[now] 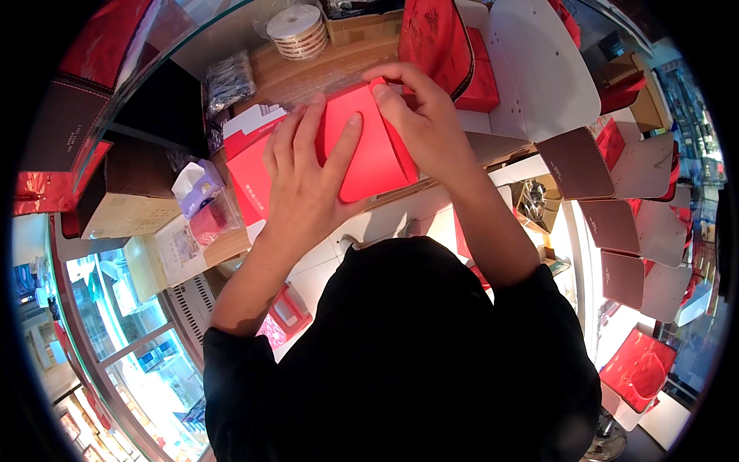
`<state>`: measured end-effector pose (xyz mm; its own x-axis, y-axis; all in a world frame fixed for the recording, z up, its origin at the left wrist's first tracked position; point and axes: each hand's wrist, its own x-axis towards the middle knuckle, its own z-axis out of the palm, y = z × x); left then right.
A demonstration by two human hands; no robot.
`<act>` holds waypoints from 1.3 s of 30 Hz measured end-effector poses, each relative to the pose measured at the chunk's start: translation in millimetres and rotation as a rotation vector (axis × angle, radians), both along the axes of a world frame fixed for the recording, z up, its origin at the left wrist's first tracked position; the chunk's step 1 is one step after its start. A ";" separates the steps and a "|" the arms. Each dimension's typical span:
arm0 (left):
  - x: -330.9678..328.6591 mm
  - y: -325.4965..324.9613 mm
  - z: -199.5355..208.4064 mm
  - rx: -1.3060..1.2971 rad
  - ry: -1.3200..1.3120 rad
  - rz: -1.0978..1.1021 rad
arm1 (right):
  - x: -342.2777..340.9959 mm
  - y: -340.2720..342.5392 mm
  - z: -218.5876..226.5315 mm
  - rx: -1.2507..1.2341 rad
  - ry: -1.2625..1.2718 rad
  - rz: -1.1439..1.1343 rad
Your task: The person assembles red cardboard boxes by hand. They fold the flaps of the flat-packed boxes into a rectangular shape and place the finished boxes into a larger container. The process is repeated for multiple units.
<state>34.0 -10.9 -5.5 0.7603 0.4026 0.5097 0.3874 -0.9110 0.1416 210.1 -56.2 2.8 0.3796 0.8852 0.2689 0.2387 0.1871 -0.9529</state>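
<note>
Works in a brightly lit shop, at a wooden counter (269,77), with a glass display case (150,381) off to the left. Lays the left hand (308,177) palm down on the red box (373,158), fingers loosely spread and pressing on its top. Bends the right hand (423,115) round the box's far right corner, nipping the edge there between thumb and forefinger. Has the box directly beneath the left hand and just left of the right, slanted across the counter near its front edge. Has a purple carton (196,187) near the box's left end, a clear packet (229,79) and a stack of white spools (296,31) farther back, and a red bag (433,46) just beyond the right hand. Farther right, has open boxes (577,168) with brown and white panels and, lower down, a red carrier (637,369).
</note>
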 end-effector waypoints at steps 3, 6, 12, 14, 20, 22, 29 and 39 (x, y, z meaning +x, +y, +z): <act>-0.9 0.8 -0.5 -0.010 -0.004 -0.007 | 1.4 -0.3 2.4 -0.018 0.022 0.008; -1.0 2.2 -1.1 -0.014 -0.014 -0.019 | 2.9 -1.0 2.0 -0.023 0.016 0.011; -0.1 1.2 -3.6 -0.018 -0.054 -0.016 | 1.5 -3.7 3.9 -0.008 -0.173 0.015; 0.8 1.7 -3.9 -0.013 -0.075 -0.004 | -0.2 -3.9 2.5 0.046 -0.228 0.027; 2.0 5.1 -4.9 0.004 -0.148 0.059 | -16.3 -15.7 2.1 0.143 -0.487 0.104; 2.2 5.8 -6.4 0.032 -0.165 0.097 | -16.6 -17.2 1.9 0.189 -0.455 0.162; 9.1 2.6 -7.4 -0.030 -0.301 0.182 | -12.4 -22.7 -10.6 0.186 -0.389 0.047; -8.9 33.6 20.0 -0.926 -0.534 -0.396 | 26.3 -21.1 8.6 0.133 -0.153 0.529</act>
